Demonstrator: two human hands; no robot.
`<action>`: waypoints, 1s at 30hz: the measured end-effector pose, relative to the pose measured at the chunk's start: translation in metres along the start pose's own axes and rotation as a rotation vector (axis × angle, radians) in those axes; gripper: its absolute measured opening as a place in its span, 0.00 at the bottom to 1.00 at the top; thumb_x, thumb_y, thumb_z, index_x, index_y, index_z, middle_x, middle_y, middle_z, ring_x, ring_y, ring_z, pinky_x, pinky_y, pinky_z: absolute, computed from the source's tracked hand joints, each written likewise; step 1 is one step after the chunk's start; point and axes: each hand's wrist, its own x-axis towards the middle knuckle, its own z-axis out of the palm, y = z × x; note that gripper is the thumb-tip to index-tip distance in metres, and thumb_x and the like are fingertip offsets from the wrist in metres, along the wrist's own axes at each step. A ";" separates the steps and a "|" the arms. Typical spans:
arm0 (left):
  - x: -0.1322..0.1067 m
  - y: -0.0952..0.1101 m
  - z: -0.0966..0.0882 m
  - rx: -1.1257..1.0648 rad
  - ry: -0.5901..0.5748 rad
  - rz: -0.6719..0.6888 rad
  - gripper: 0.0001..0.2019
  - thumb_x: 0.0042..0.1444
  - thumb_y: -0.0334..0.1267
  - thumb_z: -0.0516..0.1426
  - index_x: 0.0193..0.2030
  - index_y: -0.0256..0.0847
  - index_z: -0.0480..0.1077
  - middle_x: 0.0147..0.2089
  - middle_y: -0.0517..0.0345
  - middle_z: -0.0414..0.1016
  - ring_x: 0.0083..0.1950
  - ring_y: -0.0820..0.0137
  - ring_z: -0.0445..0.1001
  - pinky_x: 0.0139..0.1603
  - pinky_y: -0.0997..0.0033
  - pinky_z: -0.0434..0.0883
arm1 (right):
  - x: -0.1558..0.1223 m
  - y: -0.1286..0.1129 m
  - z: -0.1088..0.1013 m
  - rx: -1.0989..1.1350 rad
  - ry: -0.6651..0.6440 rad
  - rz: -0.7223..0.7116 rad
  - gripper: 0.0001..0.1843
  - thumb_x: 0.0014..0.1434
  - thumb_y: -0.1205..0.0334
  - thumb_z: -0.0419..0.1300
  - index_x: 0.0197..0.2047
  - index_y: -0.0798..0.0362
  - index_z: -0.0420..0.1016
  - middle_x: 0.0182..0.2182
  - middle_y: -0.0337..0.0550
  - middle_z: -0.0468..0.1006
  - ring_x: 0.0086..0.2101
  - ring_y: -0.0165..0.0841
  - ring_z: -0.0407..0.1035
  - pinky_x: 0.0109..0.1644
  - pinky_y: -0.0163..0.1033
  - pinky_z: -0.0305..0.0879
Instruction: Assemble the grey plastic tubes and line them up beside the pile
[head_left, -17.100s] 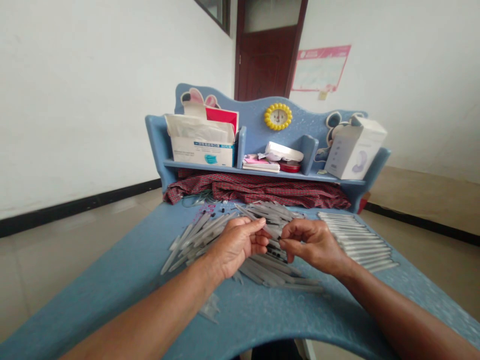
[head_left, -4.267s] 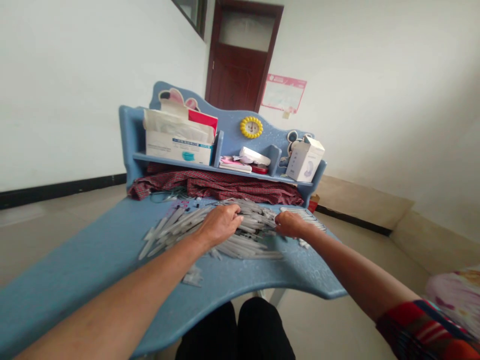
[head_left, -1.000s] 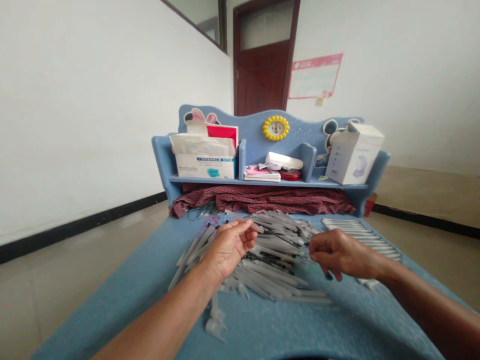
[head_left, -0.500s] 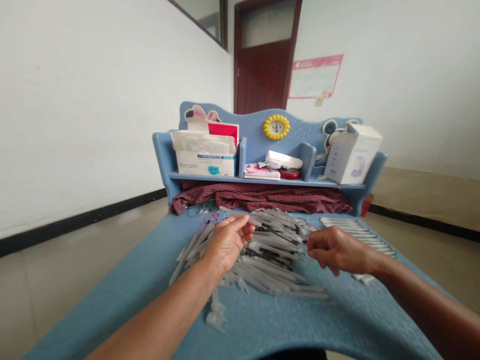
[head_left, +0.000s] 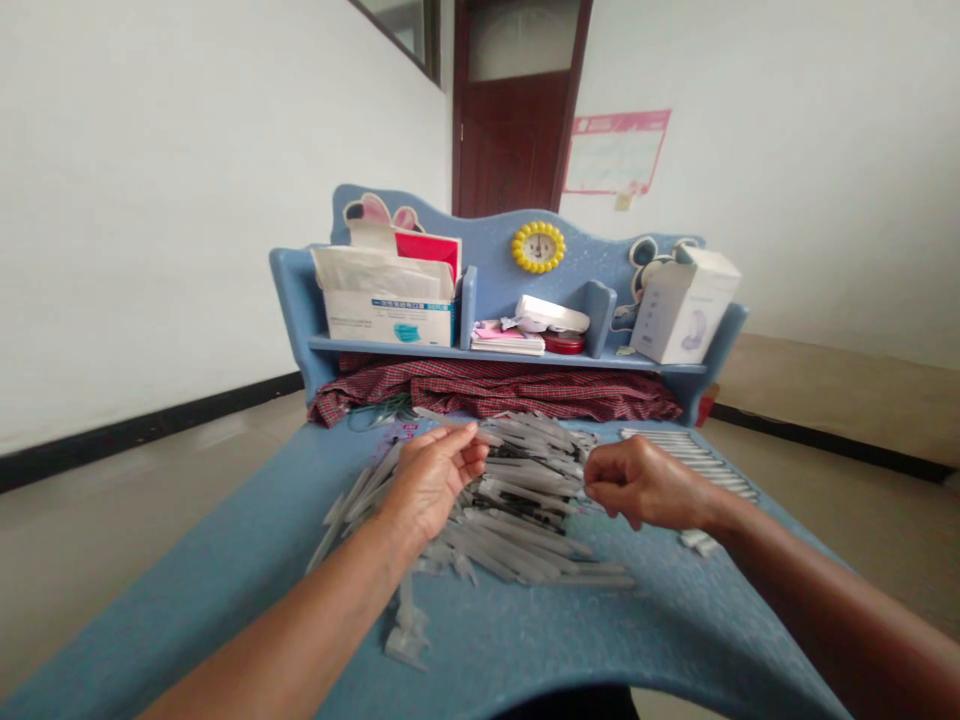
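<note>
A heap of grey-white plastic pen tubes (head_left: 517, 500) lies in the middle of the blue desk (head_left: 247, 560). My left hand (head_left: 431, 480) hovers over the heap's left side, its fingers pinched round one thin tube that points up and to the left. My right hand (head_left: 641, 483) sits at the heap's right edge, fingers curled in a pinch on something I cannot make out. A neat row of finished tubes (head_left: 694, 462) lies just right of that hand.
A blue shelf unit (head_left: 517, 352) stands at the desk's back with a mask box (head_left: 386, 295), papers (head_left: 510, 340), a yellow clock (head_left: 537, 247) and a white carton (head_left: 682, 305). Red checked cloth (head_left: 502, 390) lies under it. Small clear caps (head_left: 405, 635) sit near the front edge.
Both hands have drifted slightly left and closer together over the heap. My left hand's pinched tube stays in its fingers.
</note>
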 end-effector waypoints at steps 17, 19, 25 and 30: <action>-0.012 0.000 0.017 -0.075 -0.147 -0.215 0.08 0.55 0.27 0.53 0.28 0.33 0.71 0.22 0.56 0.73 0.21 0.74 0.72 0.21 0.77 0.71 | 0.042 -0.035 0.010 -0.284 0.293 -0.347 0.19 0.56 0.50 0.55 0.25 0.57 0.71 0.19 0.35 0.66 0.23 0.23 0.58 0.25 0.29 0.48; -0.012 0.002 0.017 -0.089 -0.152 -0.211 0.08 0.56 0.27 0.53 0.27 0.33 0.71 0.22 0.56 0.74 0.21 0.75 0.71 0.21 0.77 0.71 | 0.038 -0.036 0.006 -0.297 0.266 -0.337 0.21 0.57 0.47 0.53 0.27 0.57 0.71 0.20 0.36 0.67 0.23 0.23 0.58 0.25 0.29 0.48; -0.012 0.007 0.018 -0.133 -0.136 -0.191 0.10 0.56 0.27 0.53 0.25 0.32 0.71 0.22 0.56 0.74 0.20 0.76 0.71 0.21 0.77 0.71 | 0.014 -0.009 -0.015 -0.644 0.000 -0.069 0.11 0.54 0.57 0.58 0.30 0.55 0.75 0.23 0.40 0.73 0.25 0.27 0.65 0.28 0.31 0.53; -0.013 0.006 0.018 -0.117 -0.163 -0.186 0.09 0.55 0.27 0.53 0.26 0.32 0.72 0.23 0.55 0.74 0.21 0.76 0.71 0.22 0.77 0.72 | -0.004 0.027 -0.013 -0.966 -0.238 0.238 0.11 0.47 0.65 0.58 0.35 0.57 0.77 0.32 0.55 0.78 0.34 0.42 0.72 0.32 0.38 0.61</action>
